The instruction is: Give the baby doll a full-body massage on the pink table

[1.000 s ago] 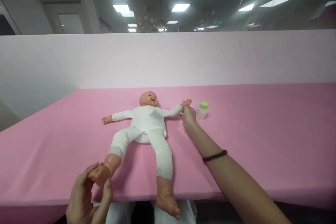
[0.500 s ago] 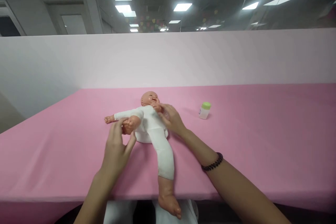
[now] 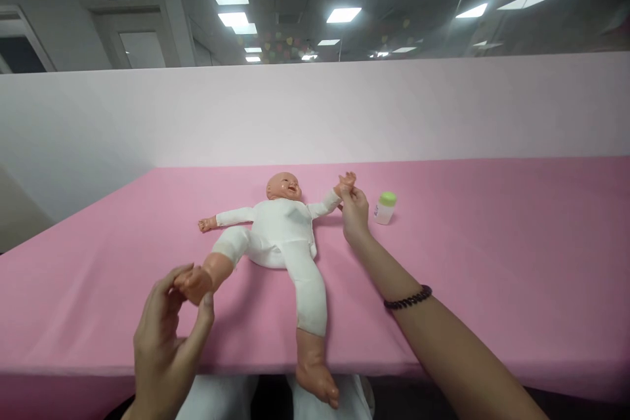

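A baby doll (image 3: pixel 280 226) with a white cloth body lies on its back on the pink-covered table (image 3: pixel 467 275), its head toward the far side. My left hand (image 3: pixel 170 331) is closed around the doll's foot (image 3: pixel 195 283) on the left, with that leg stretched out toward the lower left. With fingertips pinched, my right hand (image 3: pixel 355 213) holds the doll's arm at the wrist, below its small hand (image 3: pixel 347 178). The doll's other leg (image 3: pixel 311 295) points toward me, its foot past the table's near edge.
A small clear bottle with a green cap (image 3: pixel 385 208) stands just right of my right hand. Behind the table runs a low white partition (image 3: pixel 315 111). My legs (image 3: pixel 216 397) are below the near edge.
My left hand has drawn the doll's foot down and left, straightening the bent leg. My right hand has swung the doll's arm from its chest out to the right.
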A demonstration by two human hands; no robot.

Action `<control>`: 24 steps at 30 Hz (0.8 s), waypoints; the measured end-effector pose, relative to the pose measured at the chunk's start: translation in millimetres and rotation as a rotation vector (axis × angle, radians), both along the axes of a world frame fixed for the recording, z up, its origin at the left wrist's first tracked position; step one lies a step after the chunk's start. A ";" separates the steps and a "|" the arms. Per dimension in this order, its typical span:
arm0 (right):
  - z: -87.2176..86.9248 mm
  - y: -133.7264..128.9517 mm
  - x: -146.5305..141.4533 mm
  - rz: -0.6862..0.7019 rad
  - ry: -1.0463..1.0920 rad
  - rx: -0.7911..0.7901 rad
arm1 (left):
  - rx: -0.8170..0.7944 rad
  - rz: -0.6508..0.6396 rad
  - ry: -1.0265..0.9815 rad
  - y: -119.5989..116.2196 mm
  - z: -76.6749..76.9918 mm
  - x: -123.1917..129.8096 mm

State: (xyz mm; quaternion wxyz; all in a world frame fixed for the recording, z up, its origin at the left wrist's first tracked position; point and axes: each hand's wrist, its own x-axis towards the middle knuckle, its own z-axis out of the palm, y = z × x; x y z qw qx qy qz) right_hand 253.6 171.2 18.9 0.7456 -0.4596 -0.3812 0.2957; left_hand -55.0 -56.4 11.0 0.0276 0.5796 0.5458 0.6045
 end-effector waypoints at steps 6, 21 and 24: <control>-21.8 19.6 25.4 -0.048 0.245 -0.398 | -0.120 0.078 -0.316 -31.3 -59.7 -0.8; -5.2 -32.7 -36.2 0.335 -1.110 0.398 | 0.042 -0.122 0.277 85.1 24.7 51.3; -3.3 -30.5 -34.4 0.304 -0.976 0.375 | 0.051 -0.103 0.271 77.9 25.6 48.6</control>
